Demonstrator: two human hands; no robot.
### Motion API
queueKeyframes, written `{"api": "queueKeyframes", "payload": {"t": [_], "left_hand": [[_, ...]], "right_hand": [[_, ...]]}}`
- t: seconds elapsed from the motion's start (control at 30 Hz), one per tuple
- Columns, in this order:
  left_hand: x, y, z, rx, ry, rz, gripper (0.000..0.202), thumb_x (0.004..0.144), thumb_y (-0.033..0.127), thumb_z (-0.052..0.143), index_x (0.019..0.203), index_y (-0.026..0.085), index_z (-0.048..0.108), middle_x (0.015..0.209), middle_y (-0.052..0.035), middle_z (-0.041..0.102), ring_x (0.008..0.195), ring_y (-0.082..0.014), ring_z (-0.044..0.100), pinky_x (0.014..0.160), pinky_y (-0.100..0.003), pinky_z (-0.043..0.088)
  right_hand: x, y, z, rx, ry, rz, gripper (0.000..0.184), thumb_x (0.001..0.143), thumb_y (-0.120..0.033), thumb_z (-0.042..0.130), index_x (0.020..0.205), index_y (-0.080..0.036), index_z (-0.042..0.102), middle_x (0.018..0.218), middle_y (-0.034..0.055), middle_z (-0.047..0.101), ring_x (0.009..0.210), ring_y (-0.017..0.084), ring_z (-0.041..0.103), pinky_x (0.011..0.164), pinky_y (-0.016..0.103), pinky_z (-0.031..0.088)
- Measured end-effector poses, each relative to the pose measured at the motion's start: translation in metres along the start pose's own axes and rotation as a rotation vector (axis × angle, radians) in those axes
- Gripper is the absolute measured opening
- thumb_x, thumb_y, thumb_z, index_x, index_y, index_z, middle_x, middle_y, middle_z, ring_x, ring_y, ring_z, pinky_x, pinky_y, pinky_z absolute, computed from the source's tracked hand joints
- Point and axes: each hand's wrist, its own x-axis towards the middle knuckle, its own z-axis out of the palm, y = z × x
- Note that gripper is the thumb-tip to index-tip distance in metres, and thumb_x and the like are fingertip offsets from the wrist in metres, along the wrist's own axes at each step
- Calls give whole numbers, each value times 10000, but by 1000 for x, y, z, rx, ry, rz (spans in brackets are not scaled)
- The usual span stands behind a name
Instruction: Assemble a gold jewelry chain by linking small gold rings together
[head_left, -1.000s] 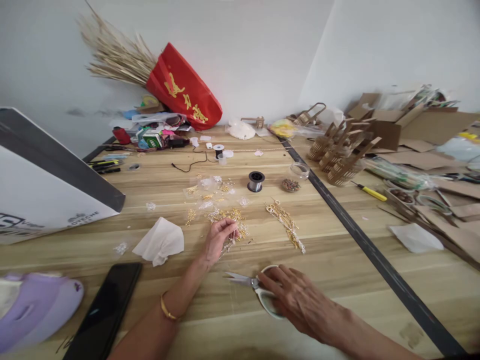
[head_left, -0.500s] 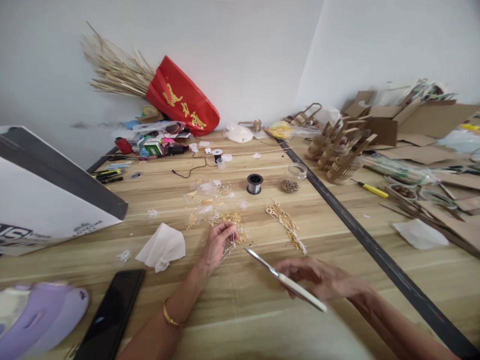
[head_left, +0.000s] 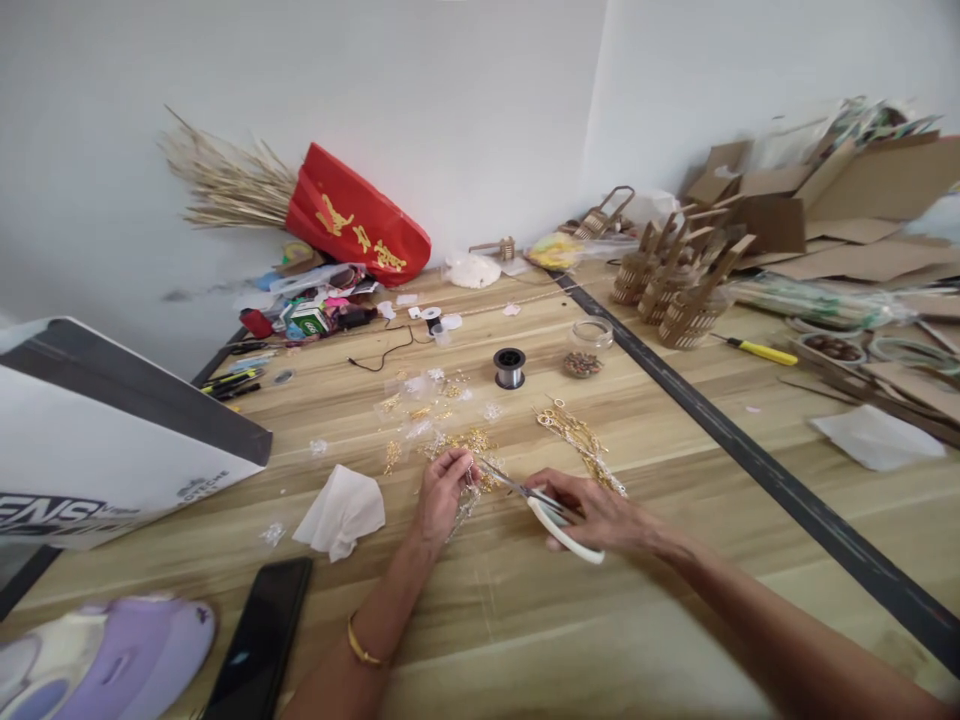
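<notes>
My left hand (head_left: 444,495) pinches a thin silver-coloured chain (head_left: 466,505) between thumb and fingertips, and part of it hangs below the fingers. My right hand (head_left: 592,515) is wrapped around white-handled scissors (head_left: 555,525). Their narrow metal tips point left and lie close to the left fingertips; whether they touch the chain I cannot tell. Behind the left hand lies a scatter of small gold-coloured findings (head_left: 471,440). A bundle of gold and silver chains (head_left: 581,445) rests beyond the right hand.
A wire spool (head_left: 510,370) and a round container of small beads (head_left: 583,365) stand farther back. Left are a crumpled tissue (head_left: 341,510), a black phone (head_left: 259,640) and a large white box (head_left: 127,440). Small woven baskets (head_left: 686,310) and a yellow-handled tool (head_left: 765,352) are right.
My right hand has turned the scissors and brought their tips left, up to the left fingertips. The left hand keeps its pinch on the chain. The camera view has shifted slightly.
</notes>
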Motion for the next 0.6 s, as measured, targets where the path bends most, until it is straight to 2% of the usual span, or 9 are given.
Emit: {"api": "queueKeyframes", "payload": {"t": [0.13,0.33,0.6], "left_hand": [[0,-2,0,30,-16,-4,281,596,298,762,743,139,583,591,21,598,559,-91,547,586,-224,425],[-1,-6,1,95,-81,-30,265,619,310,749,746,137,592,601,12,598,569,-103,543,602,-238,421],[-4,-12,-1,237,-209,0,190,716,309,687,767,136,626,652,-8,606,625,-119,542,637,-243,410]], "right_hand": [[1,0,4,-53,58,15,508,697,-406,706,1135,-188,570,678,-40,533,590,86,462,530,185,350],[3,-5,9,-121,99,11,512,728,-469,666,1146,-196,555,644,-43,528,550,85,447,502,189,319],[3,-2,15,-180,124,-61,514,746,-458,653,1179,-212,525,660,-41,552,563,94,480,525,189,354]]}}
